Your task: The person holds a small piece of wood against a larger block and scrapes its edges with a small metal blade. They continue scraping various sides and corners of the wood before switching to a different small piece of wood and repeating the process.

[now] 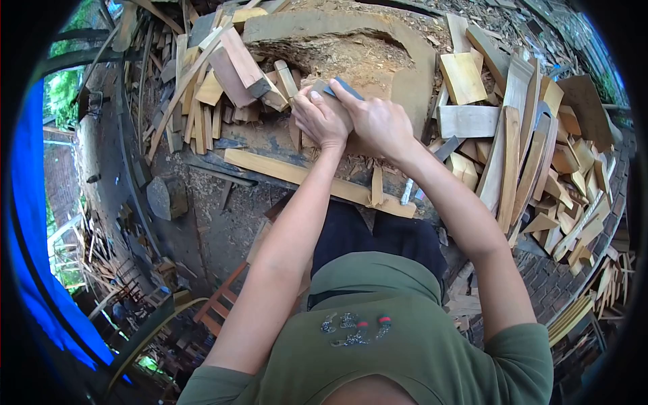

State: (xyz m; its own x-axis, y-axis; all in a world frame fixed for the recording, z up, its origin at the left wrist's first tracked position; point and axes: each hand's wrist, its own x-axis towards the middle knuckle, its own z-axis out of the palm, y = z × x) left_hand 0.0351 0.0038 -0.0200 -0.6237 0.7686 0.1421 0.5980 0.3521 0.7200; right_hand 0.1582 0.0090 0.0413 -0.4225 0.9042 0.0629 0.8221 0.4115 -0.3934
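Observation:
My left hand (320,121) is closed around the side of a brown wooden block (342,113), its thumb pointing away from me. From the right, my right hand (382,127) grips a flat blue-grey piece (347,89) with the index finger stretched along it, against the top of the block. What kind of piece this is, I cannot make out. Both hands are close together over the worn workbench (412,88). Partly hidden by them is the block's lower side. A narrow wooden offcut (285,77) stands just left of my left hand.
Along the near bench edge lies a long wooden strip (297,174). Stacked planks (236,67) crowd the left, and a large heap of wood pieces (513,142) fills the right. Sawdust (364,54) covers the hollow behind my hands. A blue tarp (34,202) hangs far left.

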